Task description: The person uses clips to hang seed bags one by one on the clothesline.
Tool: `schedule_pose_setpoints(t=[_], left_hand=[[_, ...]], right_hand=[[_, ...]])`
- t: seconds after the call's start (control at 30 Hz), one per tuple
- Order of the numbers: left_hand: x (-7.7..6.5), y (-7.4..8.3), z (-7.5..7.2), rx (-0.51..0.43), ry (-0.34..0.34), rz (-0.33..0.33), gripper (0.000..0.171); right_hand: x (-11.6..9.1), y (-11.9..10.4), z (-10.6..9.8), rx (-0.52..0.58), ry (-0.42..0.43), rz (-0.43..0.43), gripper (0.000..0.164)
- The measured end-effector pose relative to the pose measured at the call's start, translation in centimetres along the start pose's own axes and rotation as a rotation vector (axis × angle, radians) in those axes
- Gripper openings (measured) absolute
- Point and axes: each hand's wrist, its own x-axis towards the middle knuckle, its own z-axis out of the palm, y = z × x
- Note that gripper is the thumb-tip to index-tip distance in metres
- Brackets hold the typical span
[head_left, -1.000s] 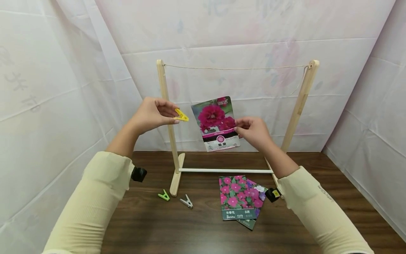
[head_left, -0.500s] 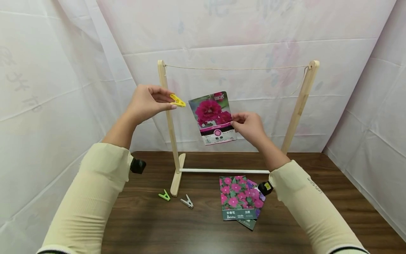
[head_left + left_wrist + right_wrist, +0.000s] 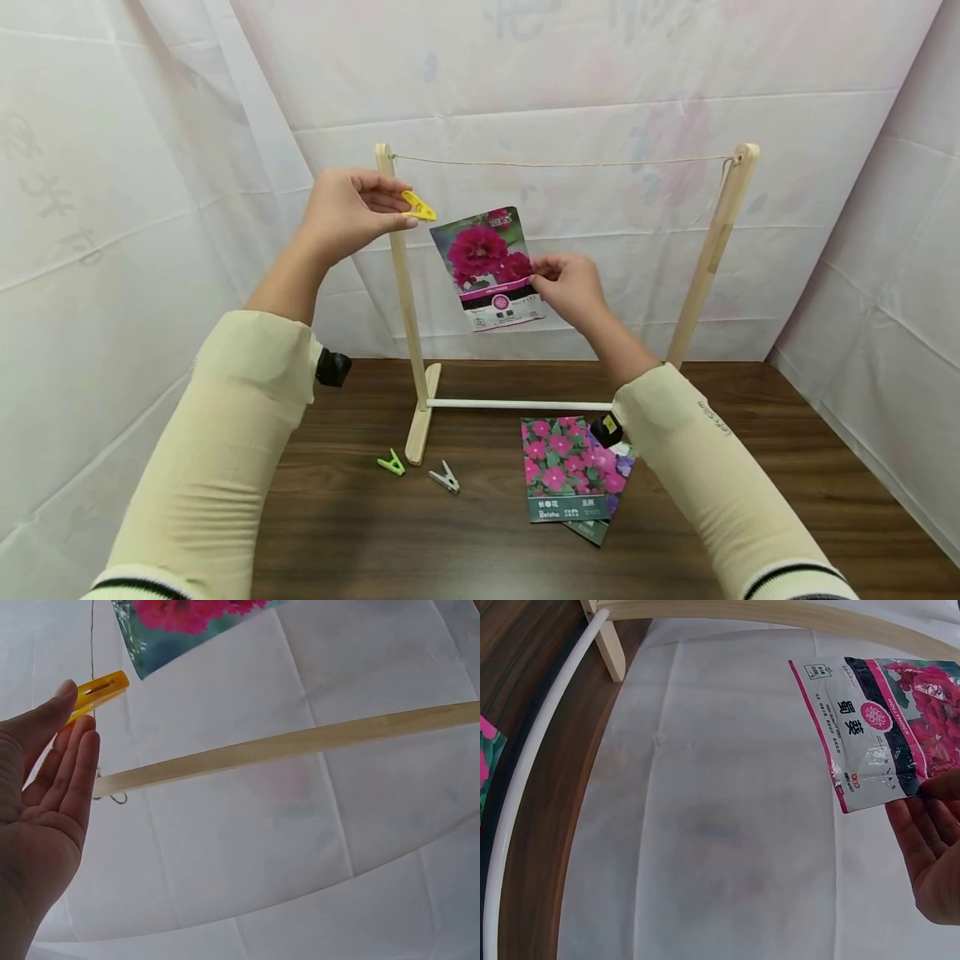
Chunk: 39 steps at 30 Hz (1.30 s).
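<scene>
My left hand (image 3: 348, 212) pinches a yellow clothespin (image 3: 418, 207) between thumb and fingers, close to the left post of a wooden frame. In the left wrist view the clothespin (image 3: 101, 691) points toward a corner of the seed packet (image 3: 176, 630). My right hand (image 3: 572, 287) holds that hollyhock seed packet (image 3: 487, 262) by its right edge, tilted, with its magenta flower picture toward me. The packet is below the string (image 3: 555, 163) stretched between the posts. In the right wrist view the thumb and fingers grip the edge of the packet (image 3: 866, 724).
On the dark wooden table (image 3: 450, 550) lie a green clothespin (image 3: 391, 462) and a grey clothespin (image 3: 445, 477). Overlapping seed packets (image 3: 562, 467) lie at the right, under my right forearm. The frame has wooden posts (image 3: 405, 292) and a white lower bar (image 3: 517, 405). White cloth hangs behind.
Both hands have risen toward the string. The packet has moved up and left, and the yellow clothespin has moved up, staying in the left hand. The things on the table have not moved.
</scene>
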Motion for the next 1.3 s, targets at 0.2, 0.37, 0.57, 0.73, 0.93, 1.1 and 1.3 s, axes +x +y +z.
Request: schedule_pose_setpoints(t=[0.2, 0.37, 0.57, 0.73, 0.93, 1.1, 1.3], left_hand=[[0.8, 0.6, 0.0, 0.053, 0.009, 0.004, 0.036], [1.3, 0.8, -0.3, 0.075, 0.037, 0.015, 0.034], [2.0, 1.3, -0.8, 0.089, 0.089, 0.035, 0.028], [2.7, 1.9, -1.1, 0.137, 0.114, 0.061, 0.023], [3.5, 2.6, -1.2, 0.240, 0.155, 0.120, 0.019], [3.7, 3.0, -1.2, 0.319, 0.141, 0.135, 0.017], [4.1, 3.4, -1.5, 0.360, 0.117, 0.129, 0.017]], right_hand=[[0.6, 0.0, 1.2, 0.019, 0.010, 0.002, 0.013], [1.3, 0.2, 2.1, 0.105, 0.020, 0.054, 0.015], [2.2, -0.1, 2.7, 0.156, 0.037, 0.097, 0.018], [2.8, -0.8, 2.8, 0.114, 0.061, 0.089, 0.018], [3.3, -1.5, 2.8, 0.041, 0.085, 0.026, 0.017], [3.6, -1.9, 3.0, 0.024, 0.100, 0.032, 0.017], [4.0, -2.6, 3.4, 0.020, 0.124, 0.022, 0.018]])
